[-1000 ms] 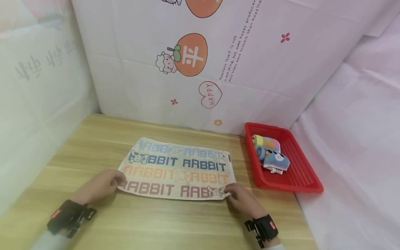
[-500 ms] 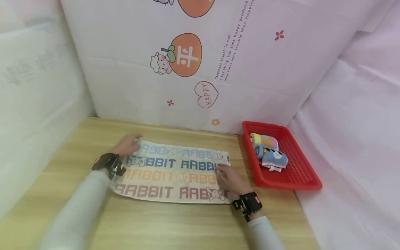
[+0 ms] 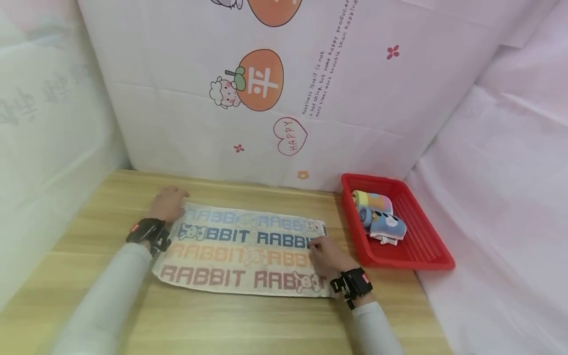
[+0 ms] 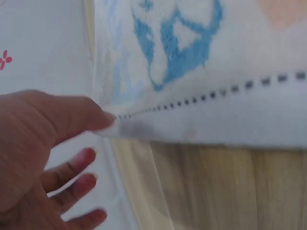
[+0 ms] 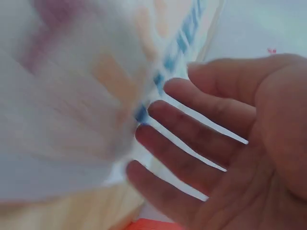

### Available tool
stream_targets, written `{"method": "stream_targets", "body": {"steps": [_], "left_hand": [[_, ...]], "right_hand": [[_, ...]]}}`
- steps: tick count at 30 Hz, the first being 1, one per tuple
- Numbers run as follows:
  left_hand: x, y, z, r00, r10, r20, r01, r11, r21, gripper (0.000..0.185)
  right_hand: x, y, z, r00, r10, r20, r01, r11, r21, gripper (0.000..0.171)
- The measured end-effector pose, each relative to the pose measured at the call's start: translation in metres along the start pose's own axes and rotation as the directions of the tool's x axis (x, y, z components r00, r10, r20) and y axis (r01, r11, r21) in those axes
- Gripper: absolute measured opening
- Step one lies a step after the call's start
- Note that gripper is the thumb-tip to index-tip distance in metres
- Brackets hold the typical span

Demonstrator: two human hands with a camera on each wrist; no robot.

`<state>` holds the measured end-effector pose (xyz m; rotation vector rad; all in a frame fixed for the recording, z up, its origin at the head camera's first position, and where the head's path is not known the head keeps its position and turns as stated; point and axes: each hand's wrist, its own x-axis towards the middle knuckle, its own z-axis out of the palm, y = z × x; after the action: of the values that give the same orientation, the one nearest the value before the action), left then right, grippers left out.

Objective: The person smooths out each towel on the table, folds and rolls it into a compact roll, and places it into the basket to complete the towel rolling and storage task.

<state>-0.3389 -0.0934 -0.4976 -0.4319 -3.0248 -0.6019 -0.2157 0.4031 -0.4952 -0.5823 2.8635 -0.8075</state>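
On the wooden worktop [image 3: 275,320], a white towel [image 3: 241,249] printed with rows of the word RABBIT lies flat and spread out, its long side running left to right, close to the patterned sheet [image 3: 275,98] that hangs behind it. At the towel's far left corner sits the left hand [image 3: 167,203]; the left wrist view shows its thumb tip touching the towel's stitched edge [image 4: 201,103] while the other fingers [image 4: 72,179] stay loosely extended off the cloth, so the hand is spread rather than pinching. Toward the towel's right end, the right hand [image 3: 324,256] rests on the cloth near the dark-blue row of letters; in the right wrist view its fingers [image 5: 192,139] are straight and fanned apart, their tips against the fabric, gripping nothing. Both forearms wear pale sleeves, with a black strap at each wrist.

Just beside the towel's right end stands a red plastic basket [image 3: 421,246], holding rolled small towels [image 3: 381,219] in its far half: one in pastel blocks, one blue with a white patch. Pale sheeting also covers the walls on both sides.
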Motion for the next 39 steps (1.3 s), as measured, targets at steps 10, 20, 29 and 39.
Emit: {"method": "stream_targets", "body": {"steps": [10, 20, 29, 39], "left_hand": [[0.020, -0.006, 0.026, 0.997, 0.050, 0.057, -0.045, 0.995, -0.091, 0.036], [0.011, -0.006, 0.018, 0.994, -0.011, 0.106, 0.028, 0.986, -0.162, 0.027], [0.006, -0.011, 0.005, 0.997, 0.007, 0.071, 0.014, 0.953, -0.302, 0.023], [0.012, 0.006, -0.023, 0.994, 0.059, -0.090, -0.086, 0.939, -0.333, 0.019]], "right_hand": [[0.075, 0.038, -0.023, 0.978, 0.194, -0.080, -0.203, 0.970, -0.132, 0.037], [0.085, 0.042, -0.025, 0.946, 0.322, 0.033, -0.319, 0.944, -0.084, 0.014], [0.085, 0.050, -0.036, 0.973, 0.230, 0.005, -0.229, 0.970, -0.084, 0.008], [0.080, 0.043, -0.073, 0.970, 0.043, -0.237, -0.072, 0.991, -0.115, 0.010]]}}
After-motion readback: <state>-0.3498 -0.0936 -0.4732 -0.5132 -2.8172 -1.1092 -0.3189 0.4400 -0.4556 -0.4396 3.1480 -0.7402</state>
